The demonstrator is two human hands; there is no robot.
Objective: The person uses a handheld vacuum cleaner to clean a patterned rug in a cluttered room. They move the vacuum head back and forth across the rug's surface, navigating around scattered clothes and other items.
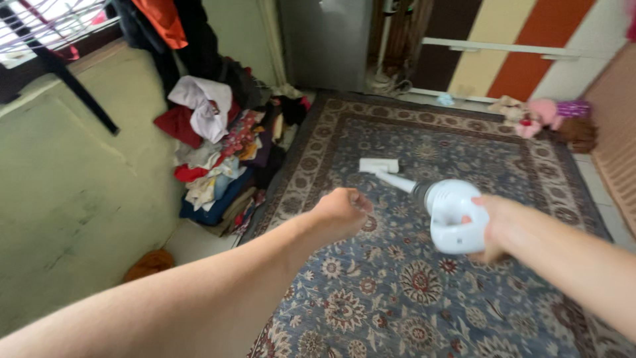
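Note:
My right hand (498,225) grips the handle of a white hand-held vacuum cleaner (450,211). Its tube runs up and left to a flat white nozzle (379,165) resting on a blue and red patterned carpet (411,278). My left hand (341,212) hangs over the carpet left of the vacuum, its fingers curled shut with nothing in them. The left forearm stretches in from the lower left corner.
A pile of mixed clothes (222,152) lies against the green wall (73,192) at the carpet's left edge. Pink soft toys (540,114) sit at the far right. A grey cabinet (324,40) and a striped sliding door (503,46) stand behind.

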